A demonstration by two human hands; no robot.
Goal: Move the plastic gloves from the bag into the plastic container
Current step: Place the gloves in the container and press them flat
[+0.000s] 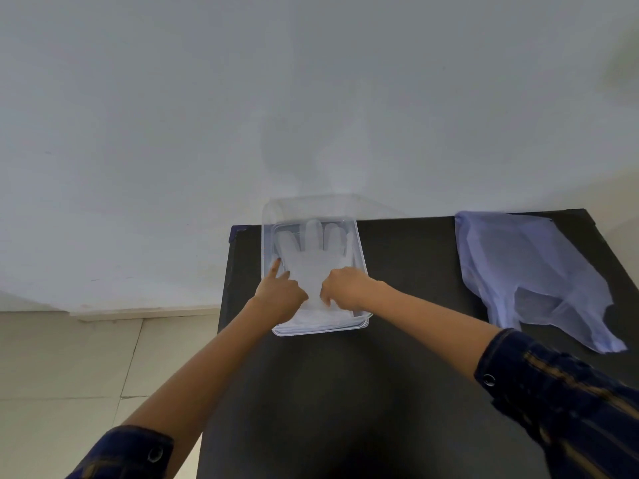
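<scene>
- Inside the container [359, 267], both hands press on the gloves [313, 257]: left hand [280, 295] curled, forefinger out on the plastic; right hand [345, 288] loosely curled, fingertips down. Neither visibly pinches anything.
- Gloves lie flat in container, fingers pointing away.
- Bag [529, 271] lies well apart on table [408, 257]; contents unclear.
- Task looks nearly done.

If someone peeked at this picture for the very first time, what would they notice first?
Probably the two bare hands, left hand and right hand, pressing down on a see-through plastic glove spread flat inside the clear plastic container at the far edge of the black table. Next, the pale purple plastic bag lying crumpled on the table's right side, apart from the container.
</scene>
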